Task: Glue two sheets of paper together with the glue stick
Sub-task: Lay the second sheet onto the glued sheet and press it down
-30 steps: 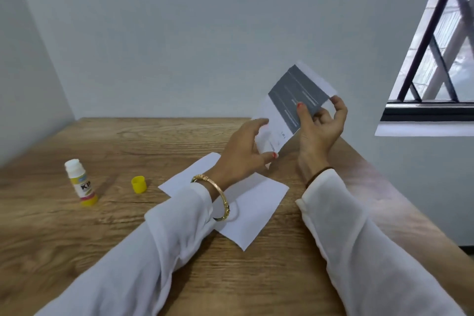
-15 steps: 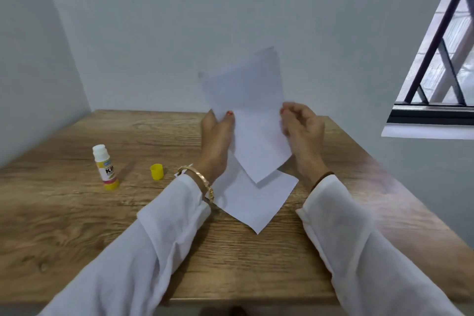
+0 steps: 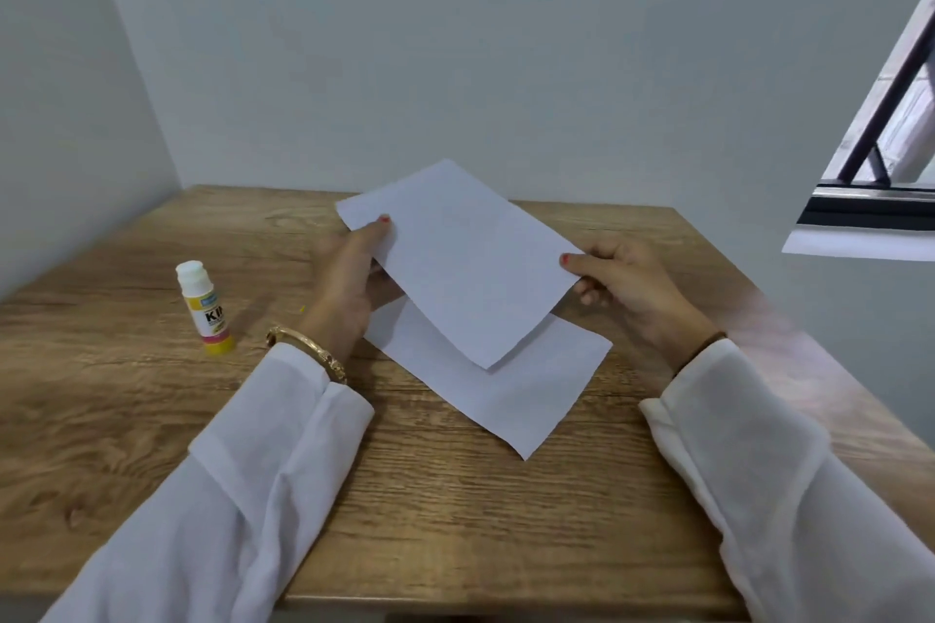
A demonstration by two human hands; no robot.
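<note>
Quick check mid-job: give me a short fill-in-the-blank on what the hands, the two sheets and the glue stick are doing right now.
1. The upper sheet is held by ____ hands, the left hand and the right hand.
2. The lower sheet lies flat on the ____.
3. The glue stick stands upright with its cap ____.
4. The glue stick is on the person's ____ side.

Missing words: both; table; off; left

Sheets of paper: two, upper sheet (image 3: 470, 263), lower sheet (image 3: 511, 395)
Glue sticks: one (image 3: 206, 306)
Hands: two, left hand (image 3: 349, 283), right hand (image 3: 627, 288)
Bangles: one (image 3: 308, 352)
Tables: one (image 3: 126, 420)
</note>
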